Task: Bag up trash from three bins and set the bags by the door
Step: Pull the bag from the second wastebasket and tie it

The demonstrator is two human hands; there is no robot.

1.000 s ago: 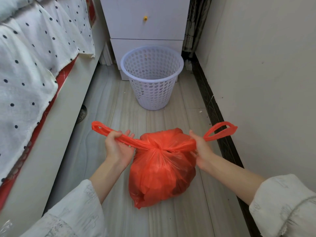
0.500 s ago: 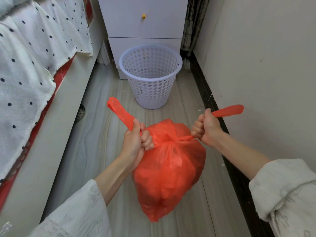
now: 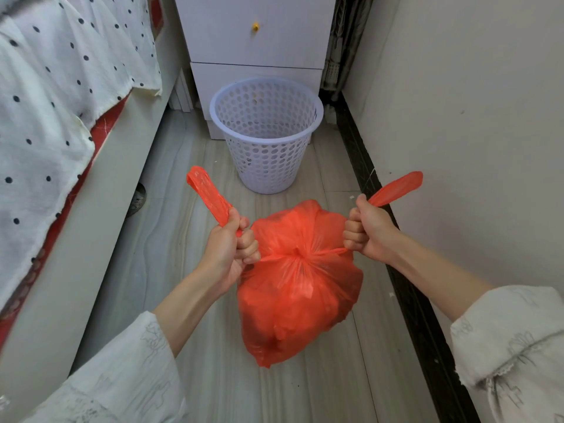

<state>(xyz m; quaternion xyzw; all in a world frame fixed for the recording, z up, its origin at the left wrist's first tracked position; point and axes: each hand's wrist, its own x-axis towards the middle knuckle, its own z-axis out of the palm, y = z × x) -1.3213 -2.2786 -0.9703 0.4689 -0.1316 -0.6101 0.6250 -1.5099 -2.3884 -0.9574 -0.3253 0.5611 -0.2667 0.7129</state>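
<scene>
A full red plastic trash bag [image 3: 300, 294] hangs above the floor between my hands, its neck pulled into a knot at the top middle. My left hand [image 3: 233, 248] grips the bag's left handle in a fist, and the loop end sticks up to the left. On the other side, my right hand [image 3: 367, 232] grips the right handle, whose end points up toward the wall. Behind the bag stands a white perforated bin [image 3: 266, 134] on the floor, and nothing shows inside it.
A bed with a dotted white cover [image 3: 55, 96] and its pale frame runs along the left. A white drawer cabinet [image 3: 256, 41] stands behind the bin. The wall [image 3: 476, 123] with a dark baseboard closes the right side. A dark shoe [image 3: 137, 199] peeks from under the bed.
Both hands turned from a loose sideways pull into fists on the handles, lifted the bag off the floor and drew the knot tight. The handle ends now point upward.
</scene>
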